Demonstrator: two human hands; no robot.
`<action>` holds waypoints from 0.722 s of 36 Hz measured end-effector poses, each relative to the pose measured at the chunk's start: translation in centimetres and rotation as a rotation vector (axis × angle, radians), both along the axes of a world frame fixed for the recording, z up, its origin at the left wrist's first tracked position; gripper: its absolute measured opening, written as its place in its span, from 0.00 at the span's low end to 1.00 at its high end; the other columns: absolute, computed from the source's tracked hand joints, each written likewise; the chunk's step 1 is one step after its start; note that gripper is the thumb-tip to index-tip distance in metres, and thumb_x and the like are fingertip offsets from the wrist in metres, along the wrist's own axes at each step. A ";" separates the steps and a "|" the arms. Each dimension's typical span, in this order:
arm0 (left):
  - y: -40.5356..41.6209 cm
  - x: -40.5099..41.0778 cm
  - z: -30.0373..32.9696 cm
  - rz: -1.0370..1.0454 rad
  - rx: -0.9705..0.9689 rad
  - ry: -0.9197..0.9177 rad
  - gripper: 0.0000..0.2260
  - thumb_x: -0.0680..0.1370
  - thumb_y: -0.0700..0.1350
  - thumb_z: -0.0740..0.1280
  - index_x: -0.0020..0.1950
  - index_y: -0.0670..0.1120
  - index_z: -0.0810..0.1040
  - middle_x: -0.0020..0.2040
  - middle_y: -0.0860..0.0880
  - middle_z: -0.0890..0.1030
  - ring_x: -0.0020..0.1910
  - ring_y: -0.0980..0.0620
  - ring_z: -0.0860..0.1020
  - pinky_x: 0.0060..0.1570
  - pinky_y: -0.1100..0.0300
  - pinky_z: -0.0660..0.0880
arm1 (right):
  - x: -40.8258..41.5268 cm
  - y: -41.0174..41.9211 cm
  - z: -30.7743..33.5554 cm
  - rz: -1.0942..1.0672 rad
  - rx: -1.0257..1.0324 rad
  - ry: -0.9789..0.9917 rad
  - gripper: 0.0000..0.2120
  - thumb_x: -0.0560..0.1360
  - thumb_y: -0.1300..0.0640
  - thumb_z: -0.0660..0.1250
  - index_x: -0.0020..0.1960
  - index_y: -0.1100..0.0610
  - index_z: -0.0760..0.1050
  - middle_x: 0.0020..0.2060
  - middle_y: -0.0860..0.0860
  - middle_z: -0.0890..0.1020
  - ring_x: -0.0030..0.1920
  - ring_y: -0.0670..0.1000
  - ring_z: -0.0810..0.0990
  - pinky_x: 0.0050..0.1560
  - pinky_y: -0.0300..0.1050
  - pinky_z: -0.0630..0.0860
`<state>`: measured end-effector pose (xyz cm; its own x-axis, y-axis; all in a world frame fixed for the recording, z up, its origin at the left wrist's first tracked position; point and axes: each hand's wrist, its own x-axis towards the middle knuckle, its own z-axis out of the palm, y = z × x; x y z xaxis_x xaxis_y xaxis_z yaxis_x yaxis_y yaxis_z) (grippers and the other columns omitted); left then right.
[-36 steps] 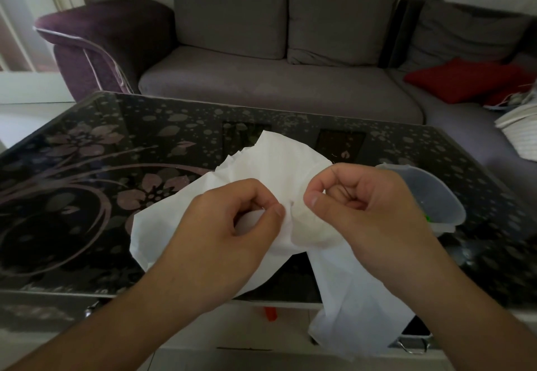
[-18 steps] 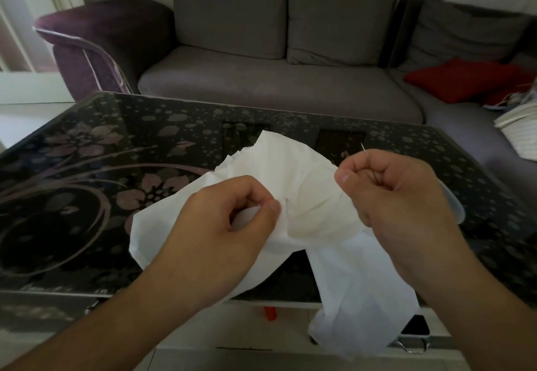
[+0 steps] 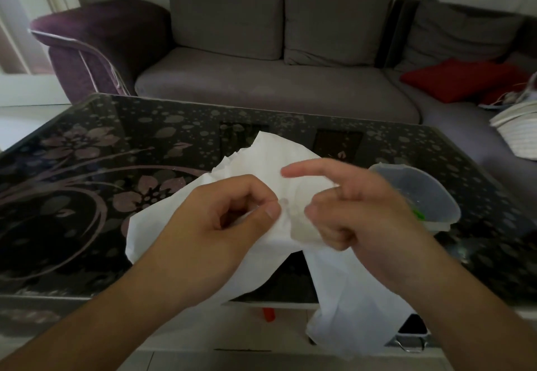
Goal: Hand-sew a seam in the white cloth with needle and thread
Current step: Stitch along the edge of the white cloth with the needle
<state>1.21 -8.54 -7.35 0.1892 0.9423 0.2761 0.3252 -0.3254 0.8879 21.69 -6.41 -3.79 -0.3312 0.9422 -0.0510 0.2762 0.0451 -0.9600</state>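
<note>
One thin white cloth (image 3: 290, 173), crumpled and soft, is held above the near edge of a black glass table with a pale flower pattern (image 3: 87, 167); its far part rests on the glass and its near right part hangs down past the table edge. A fold of it is pinched between the thumb and curled forefinger of the left hand (image 3: 220, 225), at the middle of the scene. The right hand (image 3: 357, 211) is blurred just right of that pinch: its forefinger is stretched out toward the left over the cloth, its other fingers are curled, and whether a needle is pinched in them cannot be told. Neither needle nor thread can be made out.

A stitch is judged to be in progress, with the seam line kept taut by the left pinch. For the next move, the needle point must be set close beside the pinched fold and the thread kept free of tangles.

Right of the hands, a translucent plastic tub (image 3: 421, 193) with something green inside is seen on the table. Beyond it a grey sofa (image 3: 261, 89) with a red cushion (image 3: 453, 80) is visible.
</note>
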 end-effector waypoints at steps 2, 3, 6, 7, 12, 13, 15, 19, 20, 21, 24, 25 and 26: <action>0.1 -0.1 0.0 -0.032 0.000 -0.021 0.06 0.81 0.46 0.69 0.45 0.52 0.84 0.35 0.56 0.81 0.35 0.60 0.76 0.38 0.71 0.70 | -0.2 -0.2 -0.1 0.142 0.013 -0.071 0.24 0.76 0.70 0.68 0.60 0.43 0.82 0.25 0.51 0.69 0.27 0.50 0.65 0.30 0.45 0.64; 0.1 -0.2 -0.1 -0.048 0.001 -0.032 0.06 0.80 0.47 0.69 0.45 0.52 0.84 0.34 0.54 0.80 0.34 0.59 0.75 0.37 0.70 0.69 | -0.2 -0.2 -0.2 0.168 0.023 -0.096 0.23 0.76 0.69 0.69 0.59 0.43 0.82 0.25 0.51 0.69 0.28 0.50 0.65 0.30 0.45 0.64; 0.1 -0.2 0.0 -0.088 -0.002 -0.036 0.07 0.79 0.50 0.68 0.45 0.51 0.85 0.36 0.50 0.81 0.36 0.52 0.77 0.38 0.69 0.70 | -0.3 -0.1 -0.6 0.125 0.082 -0.165 0.10 0.78 0.61 0.72 0.52 0.46 0.83 0.25 0.51 0.71 0.27 0.49 0.67 0.29 0.40 0.66; 0.1 -0.2 0.0 -0.088 -0.001 -0.026 0.06 0.79 0.49 0.68 0.45 0.52 0.85 0.36 0.52 0.81 0.37 0.54 0.77 0.39 0.69 0.71 | -0.3 0.0 -0.6 0.098 0.097 -0.178 0.06 0.78 0.58 0.72 0.50 0.46 0.83 0.25 0.50 0.72 0.27 0.48 0.68 0.29 0.38 0.67; 0.3 -0.5 0.0 -0.031 0.010 0.049 0.06 0.81 0.47 0.69 0.45 0.54 0.84 0.40 0.57 0.83 0.42 0.56 0.80 0.44 0.65 0.72 | 0.1 0.0 -0.6 0.003 0.114 -0.167 0.04 0.79 0.54 0.71 0.46 0.48 0.83 0.24 0.47 0.73 0.26 0.42 0.70 0.31 0.34 0.68; 0.4 -0.5 0.0 -0.022 0.012 0.052 0.06 0.81 0.47 0.69 0.45 0.54 0.84 0.41 0.57 0.83 0.42 0.56 0.80 0.45 0.63 0.72 | 0.1 0.0 -0.6 -0.014 0.115 -0.165 0.05 0.79 0.54 0.70 0.46 0.48 0.83 0.24 0.47 0.73 0.26 0.42 0.70 0.31 0.34 0.68; 0.4 -0.4 0.0 -0.014 0.004 0.041 0.06 0.81 0.47 0.69 0.45 0.54 0.84 0.40 0.56 0.83 0.42 0.56 0.80 0.45 0.64 0.71 | 0.2 0.0 -0.6 -0.058 0.130 -0.163 0.05 0.80 0.55 0.70 0.46 0.48 0.83 0.24 0.48 0.72 0.25 0.42 0.69 0.31 0.35 0.68; 0.3 -0.4 0.1 0.018 -0.008 0.044 0.07 0.80 0.49 0.68 0.43 0.53 0.83 0.39 0.56 0.82 0.40 0.57 0.79 0.42 0.70 0.72 | 0.7 0.1 -0.2 -0.146 0.213 -0.176 0.06 0.80 0.56 0.70 0.47 0.46 0.83 0.23 0.51 0.72 0.25 0.45 0.68 0.28 0.29 0.69; 0.4 -0.4 0.1 0.032 -0.011 0.050 0.07 0.80 0.49 0.68 0.43 0.53 0.83 0.38 0.57 0.82 0.40 0.58 0.79 0.42 0.71 0.71 | 0.8 0.1 -0.1 -0.168 0.239 -0.189 0.07 0.80 0.56 0.70 0.46 0.46 0.84 0.23 0.52 0.73 0.24 0.45 0.68 0.27 0.29 0.68; 0.4 -0.3 0.1 0.046 -0.015 0.054 0.08 0.80 0.48 0.68 0.42 0.54 0.83 0.38 0.57 0.82 0.39 0.59 0.78 0.41 0.73 0.70 | 1.0 0.1 0.0 -0.187 0.265 -0.210 0.07 0.79 0.56 0.70 0.45 0.47 0.84 0.23 0.52 0.73 0.24 0.45 0.68 0.26 0.28 0.68; 0.4 -0.3 0.3 0.071 -0.033 0.043 0.08 0.80 0.48 0.68 0.42 0.53 0.83 0.38 0.58 0.82 0.40 0.60 0.79 0.42 0.73 0.70 | 1.5 0.4 0.0 -0.223 0.329 -0.290 0.08 0.79 0.56 0.70 0.43 0.48 0.83 0.23 0.49 0.75 0.22 0.43 0.68 0.24 0.29 0.66; 0.4 -0.4 0.3 0.074 -0.040 0.035 0.08 0.80 0.49 0.68 0.42 0.53 0.83 0.39 0.57 0.83 0.40 0.59 0.79 0.42 0.72 0.71 | 1.5 0.4 0.0 -0.233 0.343 -0.310 0.09 0.80 0.56 0.69 0.42 0.48 0.83 0.23 0.49 0.76 0.21 0.43 0.69 0.23 0.29 0.65; 0.4 -0.4 0.2 0.075 -0.047 0.027 0.08 0.80 0.49 0.68 0.42 0.53 0.83 0.39 0.57 0.83 0.41 0.58 0.80 0.43 0.70 0.71 | 1.6 0.5 -0.1 -0.239 0.352 -0.323 0.09 0.80 0.56 0.69 0.42 0.48 0.83 0.24 0.49 0.76 0.22 0.43 0.70 0.23 0.29 0.66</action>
<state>0.85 -8.09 -7.11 0.1244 0.9660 0.2267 0.3713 -0.2572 0.8922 23.28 -5.95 -3.88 -0.1254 0.9679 0.2179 0.5970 0.2490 -0.7626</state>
